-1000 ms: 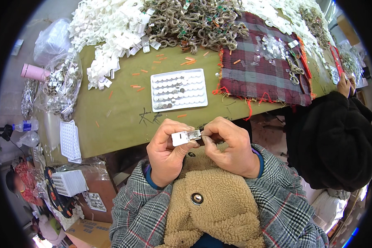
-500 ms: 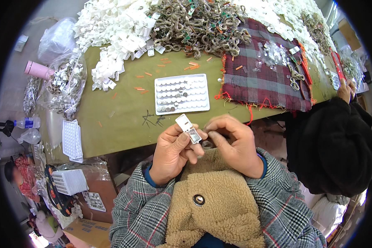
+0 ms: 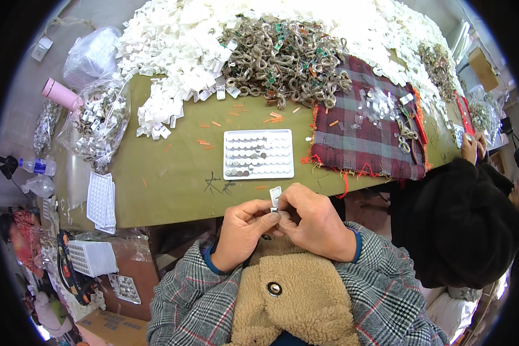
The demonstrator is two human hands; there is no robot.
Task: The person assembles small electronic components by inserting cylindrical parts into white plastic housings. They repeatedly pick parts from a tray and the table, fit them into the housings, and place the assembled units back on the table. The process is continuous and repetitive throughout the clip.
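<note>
my left fingers (image 3: 265,222) are pinching the hinged white case (image 3: 275,196) by the surface (image 3: 179,196); my right fingers (image 3: 294,203), previously apart, are now meeting at its lower end, grip hidden; handling is becoming two-handed.

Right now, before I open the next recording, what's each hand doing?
Left hand: closed, holding the small white case with its lid up.
Right hand: curled in close at the case; its grip cannot be told.
</note>
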